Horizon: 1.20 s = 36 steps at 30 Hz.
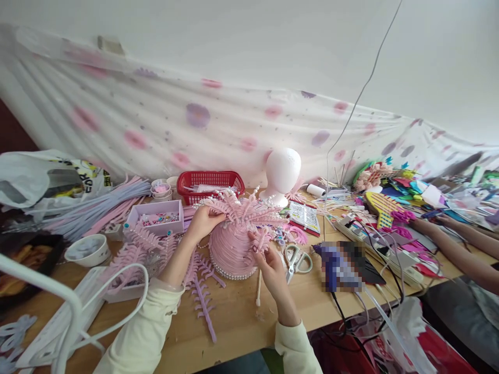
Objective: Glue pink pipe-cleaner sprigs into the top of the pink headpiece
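A dome-shaped pink headpiece (232, 248) made of pipe cleaners stands on the table, its lower rim edged with white beads. Pink pipe-cleaner fronds (249, 209) tipped with white beads spread over its top. My left hand (206, 223) is closed on a frond at the upper left, fingertips partly hidden by it. At the headpiece's right side, my right hand (272, 271) pinches a small pink pipe-cleaner ornament (260, 241); whether this is attached cannot be seen. Just right of that hand lie scissors (295, 259). A purple frond (205, 306) lies in front.
Behind stand a white foam head (284, 169) and a red basket (210, 188). A lilac box (156, 217) and white cup (88, 250) are left. A blue-purple glue gun (331, 265), partly pixelated, lies right among cables. Another person's arms (448, 244) reach in at far right.
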{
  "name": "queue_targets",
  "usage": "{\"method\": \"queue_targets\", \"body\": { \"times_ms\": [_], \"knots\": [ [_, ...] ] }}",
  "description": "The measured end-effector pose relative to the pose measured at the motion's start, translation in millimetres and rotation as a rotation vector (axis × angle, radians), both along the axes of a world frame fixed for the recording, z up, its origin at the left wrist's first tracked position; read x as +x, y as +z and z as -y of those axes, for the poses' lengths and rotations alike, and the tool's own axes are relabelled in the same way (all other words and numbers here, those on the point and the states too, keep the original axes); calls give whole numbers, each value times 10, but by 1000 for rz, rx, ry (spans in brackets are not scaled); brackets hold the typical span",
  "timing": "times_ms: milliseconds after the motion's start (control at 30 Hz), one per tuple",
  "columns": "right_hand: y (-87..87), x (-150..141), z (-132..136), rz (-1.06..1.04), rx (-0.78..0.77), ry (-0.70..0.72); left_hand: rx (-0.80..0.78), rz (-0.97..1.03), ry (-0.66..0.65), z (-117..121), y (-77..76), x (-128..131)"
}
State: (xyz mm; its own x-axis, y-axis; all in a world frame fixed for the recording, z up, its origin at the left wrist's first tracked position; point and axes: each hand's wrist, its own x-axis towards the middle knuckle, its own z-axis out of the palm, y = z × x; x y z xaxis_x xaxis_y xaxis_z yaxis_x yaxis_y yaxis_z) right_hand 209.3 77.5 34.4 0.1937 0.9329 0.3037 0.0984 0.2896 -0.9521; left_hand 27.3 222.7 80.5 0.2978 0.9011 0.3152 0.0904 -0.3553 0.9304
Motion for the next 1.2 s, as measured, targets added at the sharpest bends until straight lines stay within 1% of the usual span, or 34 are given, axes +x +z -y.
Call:
{"method": "queue_targets", "body": {
  "times_ms": [67, 200, 333, 400, 467, 533, 567, 600, 633, 667, 700, 733, 767, 800, 867, 1000, 1067, 1133, 1200],
  "knots": [
    [1, 10, 14, 14, 17, -12, -10, 34, 22, 32, -28, -12],
    [41, -41, 108, 53, 61, -84, -15, 92, 105, 126, -52, -79],
    [107, -135, 244, 159, 74, -38, -57, 108, 195, 240, -27, -161],
    [126, -171, 307, 214, 68, -26, -69, 99, 254, 345, -16, -201],
    [140, -201, 367, 250, 57, -7, -26, 92, 363, 528, -22, -244],
    [164, -236, 426, 268, 55, 44, 43, 117, 539, 798, -52, -282],
    [183, -258, 454, 272, 51, 87, 53, 136, 592, 956, -75, -293],
    [207, -284, 478, 274, 40, 138, 23, 161, 599, 1119, -100, -298],
    [233, -313, 497, 278, 23, 194, -42, 167, 492, 1277, -126, -294],
    [259, -344, 512, 277, -1, 253, -106, 162, 331, 1421, -150, -283],
    [282, -374, 522, 268, -33, 311, -149, 153, 200, 1542, -169, -265],
    [299, -402, 527, 247, -70, 363, -186, 121, 103, 1636, -185, -244],
    [307, -423, 529, 213, -108, 404, -209, 91, 54, 1698, -198, -221],
    [305, -437, 530, 174, -145, 427, -233, 75, 39, 1730, -208, -199],
    [270, -437, 535, 118, -214, 425, -295, 115, 78, 1719, -224, -167],
    [139, -364, 579, 15, -340, 372, -408, 363, 218, 1578, -247, -153],
    [86, -334, 607, -51, -384, 377, -421, 421, 252, 1540, -244, -155],
    [55, -324, 624, -79, -388, 344, -437, 435, 223, 1542, -230, -149],
    [43, -329, 628, -95, -366, 288, -475, 424, 154, 1567, -216, -135]
  ]
}}
